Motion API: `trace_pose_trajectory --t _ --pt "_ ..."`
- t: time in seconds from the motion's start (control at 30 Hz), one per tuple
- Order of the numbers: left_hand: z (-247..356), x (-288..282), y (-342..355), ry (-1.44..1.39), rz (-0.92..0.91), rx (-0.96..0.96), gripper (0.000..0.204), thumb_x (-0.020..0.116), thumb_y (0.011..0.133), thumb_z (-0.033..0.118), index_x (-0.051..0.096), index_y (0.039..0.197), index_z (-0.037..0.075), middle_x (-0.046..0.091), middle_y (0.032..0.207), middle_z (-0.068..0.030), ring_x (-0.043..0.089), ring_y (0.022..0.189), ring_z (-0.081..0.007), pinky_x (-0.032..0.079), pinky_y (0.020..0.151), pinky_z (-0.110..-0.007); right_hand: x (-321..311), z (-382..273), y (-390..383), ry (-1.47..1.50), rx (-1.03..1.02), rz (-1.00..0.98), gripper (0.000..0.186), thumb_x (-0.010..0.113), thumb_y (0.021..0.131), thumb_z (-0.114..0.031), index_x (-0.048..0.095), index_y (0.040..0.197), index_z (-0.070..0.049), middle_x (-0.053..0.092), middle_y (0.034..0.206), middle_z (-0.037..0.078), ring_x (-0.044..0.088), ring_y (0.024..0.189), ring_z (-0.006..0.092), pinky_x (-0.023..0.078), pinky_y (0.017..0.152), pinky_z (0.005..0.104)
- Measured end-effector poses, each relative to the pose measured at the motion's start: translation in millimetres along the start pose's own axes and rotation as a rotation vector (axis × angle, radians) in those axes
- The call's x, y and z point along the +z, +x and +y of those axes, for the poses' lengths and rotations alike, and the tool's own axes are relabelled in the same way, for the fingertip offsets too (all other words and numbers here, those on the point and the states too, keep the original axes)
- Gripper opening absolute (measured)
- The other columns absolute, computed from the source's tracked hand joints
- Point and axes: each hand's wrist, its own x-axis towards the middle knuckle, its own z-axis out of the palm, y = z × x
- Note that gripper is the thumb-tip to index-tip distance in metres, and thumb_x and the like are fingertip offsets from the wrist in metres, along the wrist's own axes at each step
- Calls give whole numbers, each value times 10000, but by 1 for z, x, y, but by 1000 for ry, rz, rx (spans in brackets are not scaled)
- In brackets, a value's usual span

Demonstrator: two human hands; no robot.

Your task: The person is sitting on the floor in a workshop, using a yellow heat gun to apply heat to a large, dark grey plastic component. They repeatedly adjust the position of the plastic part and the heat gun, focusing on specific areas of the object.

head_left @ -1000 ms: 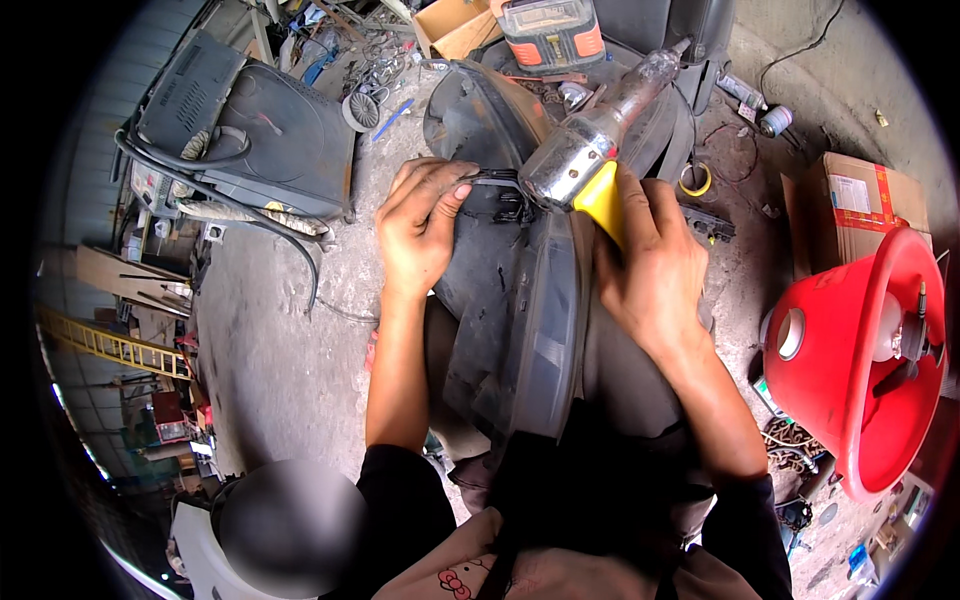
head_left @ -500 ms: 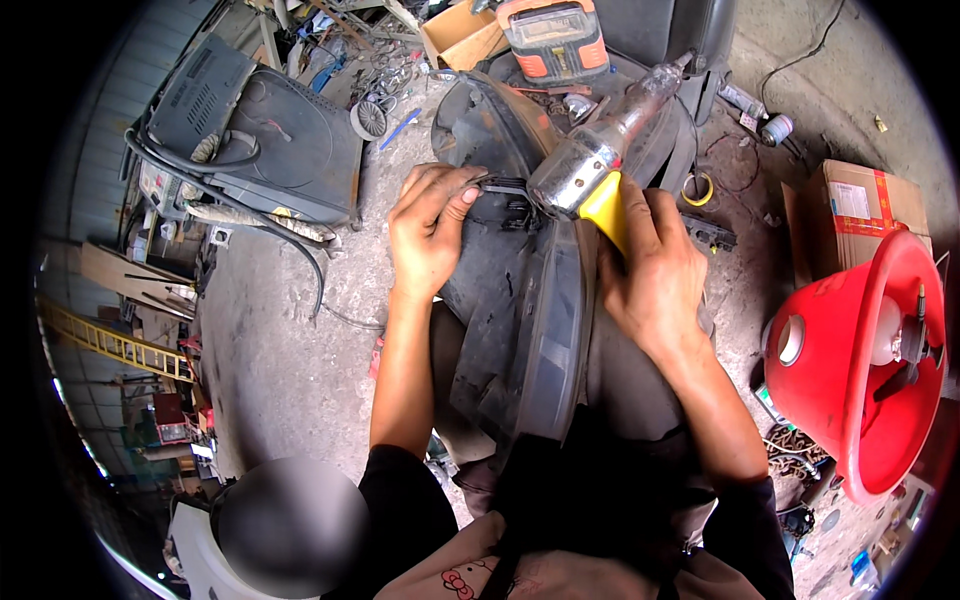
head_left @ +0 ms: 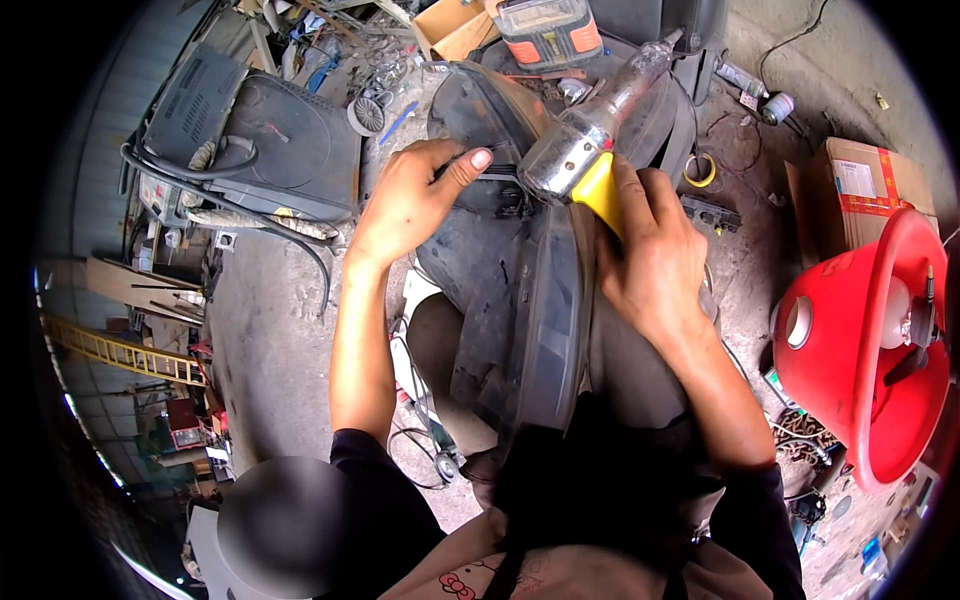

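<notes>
A large dark plastic housing [head_left: 550,310], like a vehicle lamp, stands across my lap with its long clear-grey edge running toward me. My right hand [head_left: 655,245] wraps around the yellow handle of a heat gun [head_left: 570,160]. The gun's metal barrel rests over the housing, its narrow nozzle pointing away to the upper right. At the housing's upper left edge is my left hand [head_left: 425,190], closed, with the thumb stretched along bent fingers. Its fingertips are mostly hidden, and what they hold cannot be made out. Beside the thumb lies a black clip-like piece [head_left: 505,190].
A red plastic tub [head_left: 830,330] and a cardboard box [head_left: 865,190] stand at right. An orange-and-black boxed device [head_left: 550,35] sits beyond the housing. At left lies a grey machine casing [head_left: 290,140] with thick hoses. A yellow tape roll [head_left: 700,170] and cables lie about.
My left hand has shifted left, its elbow swinging outward, and its thumb now stretches over the fingers. My right hand keeps the heat gun in nearly the same place.
</notes>
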Motion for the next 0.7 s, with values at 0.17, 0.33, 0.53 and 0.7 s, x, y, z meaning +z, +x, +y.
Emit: trace_pose_trajectory --t 0.17,0.33,0.53,0.7 --pt "-4 0 2 -68 -38 -46 474 662 980 416 658 933 -56 507 697 -47 434 712 -109 397 638 -315 1 1 0 13 15 0 557 753 825 -167 562 1327 -20 559 1054 161 631 882 392 523 717 460" --pt "-3 4 1 -129 -14 -52 453 682 971 398 666 933 -53 519 706 -23 441 724 -98 399 646 -300 2 3 -1 4 21 -10 557 756 826 -180 564 1324 -20 558 1060 159 633 886 389 524 719 462" --pt "-9 6 0 -125 12 -29 439 703 958 385 673 934 -52 531 717 -7 444 722 -84 396 638 -281 3 1 0 10 14 0 567 757 816 -170 562 1326 -18 559 1073 159 637 895 390 528 721 462" --pt "-6 7 0 -136 15 -45 432 720 946 376 662 910 -51 498 703 6 423 714 -80 380 624 -276 3 2 0 9 19 -4 575 755 812 -163 560 1334 -20 558 1074 158 640 878 392 527 715 464"
